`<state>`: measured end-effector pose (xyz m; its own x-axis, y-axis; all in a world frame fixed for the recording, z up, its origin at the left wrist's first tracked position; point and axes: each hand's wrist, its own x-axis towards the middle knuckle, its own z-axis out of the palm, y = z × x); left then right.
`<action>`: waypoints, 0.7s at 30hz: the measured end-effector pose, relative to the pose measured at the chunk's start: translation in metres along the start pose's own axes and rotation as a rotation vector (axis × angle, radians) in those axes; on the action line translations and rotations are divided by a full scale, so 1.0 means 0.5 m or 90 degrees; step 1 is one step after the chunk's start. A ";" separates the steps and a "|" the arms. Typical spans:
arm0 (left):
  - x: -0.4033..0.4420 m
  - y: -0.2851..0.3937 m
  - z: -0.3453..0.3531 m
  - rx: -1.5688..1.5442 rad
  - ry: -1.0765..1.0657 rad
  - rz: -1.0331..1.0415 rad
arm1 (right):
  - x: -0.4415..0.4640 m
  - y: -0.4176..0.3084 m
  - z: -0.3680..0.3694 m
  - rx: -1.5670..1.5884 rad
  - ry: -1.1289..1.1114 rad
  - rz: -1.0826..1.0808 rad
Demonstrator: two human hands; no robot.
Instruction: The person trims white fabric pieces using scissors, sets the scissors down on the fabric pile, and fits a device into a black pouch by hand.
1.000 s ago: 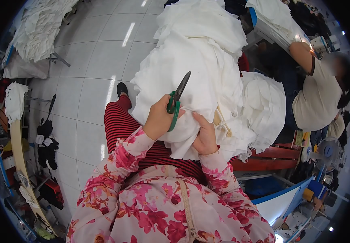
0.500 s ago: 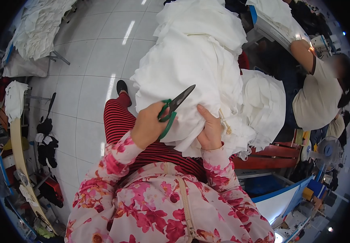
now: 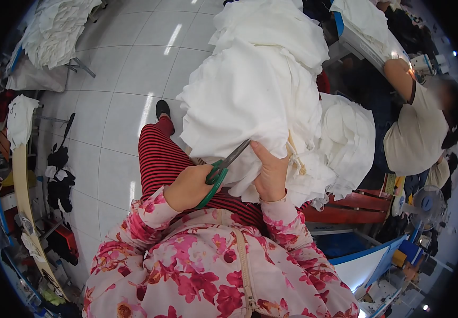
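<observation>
My left hand [image 3: 191, 186] is wrapped round the green handles of a pair of scissors [image 3: 219, 174]. The dark blades point up and to the right, and their tip is beside my right thumb. White fabric [image 3: 234, 100] lies in a large layered pile over my lap and beyond it. The near edge of that fabric is pinched in my right hand [image 3: 270, 170], thumb on top and the other fingers partly hidden. Thin cream strips [image 3: 298, 159] hang in a bunch just right of my right hand.
A person in a light shirt [image 3: 417, 130] sits at the right beside a worktable. Nearer are a red bench [image 3: 353, 208] and a fan [image 3: 427, 204]. More white fabric [image 3: 54, 32] is stacked at the upper left, above the tiled floor [image 3: 118, 119].
My left hand and the scissors have moved down, with the blades tilted lower and their tip now at my right thumb. My right hand keeps hold of the fabric. The view has shifted slightly.
</observation>
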<state>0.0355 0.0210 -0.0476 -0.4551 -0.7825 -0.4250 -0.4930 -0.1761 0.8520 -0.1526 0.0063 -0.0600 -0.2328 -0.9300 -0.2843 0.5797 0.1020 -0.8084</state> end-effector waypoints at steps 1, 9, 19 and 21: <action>0.001 0.001 -0.002 -0.019 -0.017 -0.016 | -0.002 -0.001 0.003 -0.041 0.006 -0.032; 0.005 -0.029 0.005 -0.168 -0.120 -0.050 | -0.014 -0.015 0.020 -0.270 -0.019 -0.210; -0.001 0.027 -0.025 -0.257 -0.208 -0.184 | 0.002 0.010 -0.019 -0.334 -0.057 -0.208; -0.001 0.025 -0.026 -0.273 -0.216 -0.181 | 0.005 0.011 -0.027 -0.379 -0.069 -0.222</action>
<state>0.0393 0.0113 -0.0329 -0.5952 -0.4478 -0.6672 -0.3199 -0.6296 0.7080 -0.1604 0.0095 -0.0720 -0.2301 -0.9705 0.0717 -0.0485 -0.0622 -0.9969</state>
